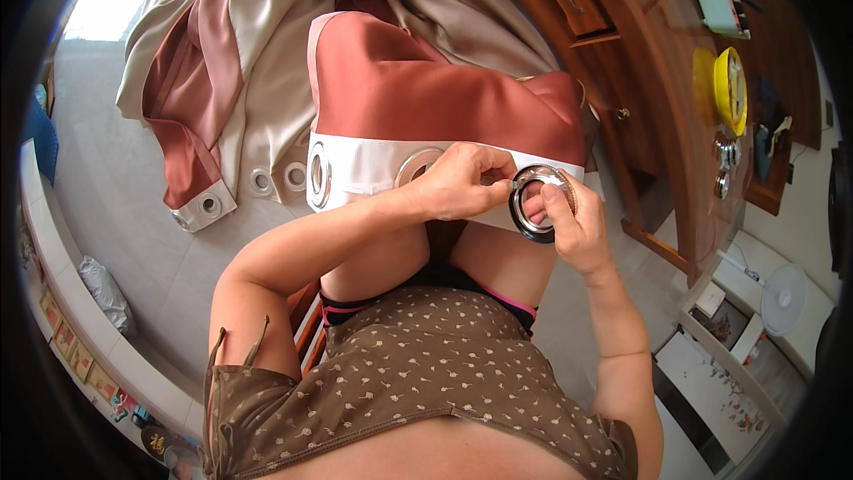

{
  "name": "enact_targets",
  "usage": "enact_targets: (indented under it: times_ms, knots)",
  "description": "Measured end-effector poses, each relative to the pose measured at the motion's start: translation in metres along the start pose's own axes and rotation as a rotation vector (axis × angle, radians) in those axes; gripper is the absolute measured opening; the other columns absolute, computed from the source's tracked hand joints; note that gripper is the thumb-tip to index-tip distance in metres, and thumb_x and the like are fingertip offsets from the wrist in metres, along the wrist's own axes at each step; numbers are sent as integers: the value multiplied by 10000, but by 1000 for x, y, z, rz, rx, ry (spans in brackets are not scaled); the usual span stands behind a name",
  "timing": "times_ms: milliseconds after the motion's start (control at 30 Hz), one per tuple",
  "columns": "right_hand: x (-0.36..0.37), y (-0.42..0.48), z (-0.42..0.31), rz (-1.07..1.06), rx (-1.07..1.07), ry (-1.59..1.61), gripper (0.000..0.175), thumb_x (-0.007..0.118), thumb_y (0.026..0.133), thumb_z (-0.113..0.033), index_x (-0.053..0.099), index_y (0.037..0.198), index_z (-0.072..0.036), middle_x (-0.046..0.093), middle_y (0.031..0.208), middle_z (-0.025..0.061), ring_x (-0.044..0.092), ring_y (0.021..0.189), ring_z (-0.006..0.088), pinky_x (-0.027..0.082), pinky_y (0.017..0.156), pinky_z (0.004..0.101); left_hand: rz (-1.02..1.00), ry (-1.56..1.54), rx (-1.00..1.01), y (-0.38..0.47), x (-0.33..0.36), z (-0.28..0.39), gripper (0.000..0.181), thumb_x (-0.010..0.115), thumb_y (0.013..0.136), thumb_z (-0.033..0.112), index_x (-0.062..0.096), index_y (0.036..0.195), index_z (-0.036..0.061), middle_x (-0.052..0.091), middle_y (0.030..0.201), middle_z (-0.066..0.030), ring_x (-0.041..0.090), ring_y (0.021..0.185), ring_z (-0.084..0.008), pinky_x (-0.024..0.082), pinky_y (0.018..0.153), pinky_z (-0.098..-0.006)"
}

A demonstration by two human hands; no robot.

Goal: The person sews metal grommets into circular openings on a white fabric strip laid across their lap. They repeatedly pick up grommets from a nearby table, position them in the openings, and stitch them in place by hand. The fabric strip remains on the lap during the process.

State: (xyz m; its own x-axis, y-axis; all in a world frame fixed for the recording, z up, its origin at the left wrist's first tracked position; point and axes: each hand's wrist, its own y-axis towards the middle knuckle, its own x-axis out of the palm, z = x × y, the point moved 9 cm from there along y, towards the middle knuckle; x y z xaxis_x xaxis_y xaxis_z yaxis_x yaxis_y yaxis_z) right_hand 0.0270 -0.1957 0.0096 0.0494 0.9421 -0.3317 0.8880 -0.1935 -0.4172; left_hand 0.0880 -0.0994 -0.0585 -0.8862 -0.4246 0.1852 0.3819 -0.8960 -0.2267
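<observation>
A silver eyelet ring (564,181) with a dark edge is in my right hand (581,223), the thumb on its face and fingertips showing through its hole. My left hand (460,181) has thumb and forefinger pinched at the ring's left rim; what exactly sits between these fingertips is hidden. Beneath both hands a rust-red curtain (426,103) lies over my knees. Its white heading band (363,167) runs across my lap. Set in that band are a silver eyelet (320,175) at the left end and another eyelet (408,167) partly covered by my left hand.
More beige curtain fabric (273,73) with eyelets is heaped on the floor ahead and left. A wooden cabinet (626,113) stands to the right, with a yellow bowl (731,92) and loose silver rings (723,183) on top. A fan (783,299) is at lower right.
</observation>
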Motion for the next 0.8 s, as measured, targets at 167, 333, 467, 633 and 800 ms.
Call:
enact_targets:
  times_ms: [167,333,467,633,800]
  knots:
    - [-6,3,10,-45,63,74,392,472,1000,-293,624,992,68,668,753,91,600,681,116,495,652,260,-41,47,-10,2,2,1,115,599,873,56,635,916,-44,657,799,-50,572,755,-88,481,698,-266]
    - [-11,1,21,-87,124,202,408,464,1008,-310,632,978,60,684,781,108,618,709,126,512,691,269,-137,-43,-32,0,7,2,151,561,903,79,629,970,-38,658,842,-57,588,819,-109,482,760,-278]
    - [-12,1,23,-133,106,162,496,453,1006,-384,611,1046,83,686,814,118,617,734,138,495,716,267,-200,-98,-24,1,10,3,179,524,922,88,621,1000,-41,657,887,-66,590,866,-123,477,794,-286]
    - [-23,4,20,-132,44,121,465,490,995,-379,605,1078,64,685,841,98,614,770,116,486,728,256,-194,-72,8,1,10,5,215,520,920,64,604,1077,-56,664,910,-85,612,885,-144,488,829,-294]
    - [-45,13,26,25,17,53,322,519,1000,-260,604,1082,40,679,871,61,602,810,87,478,747,234,-23,58,102,1,5,16,413,547,862,37,506,1265,-45,698,941,-175,673,862,-210,523,783,-324]
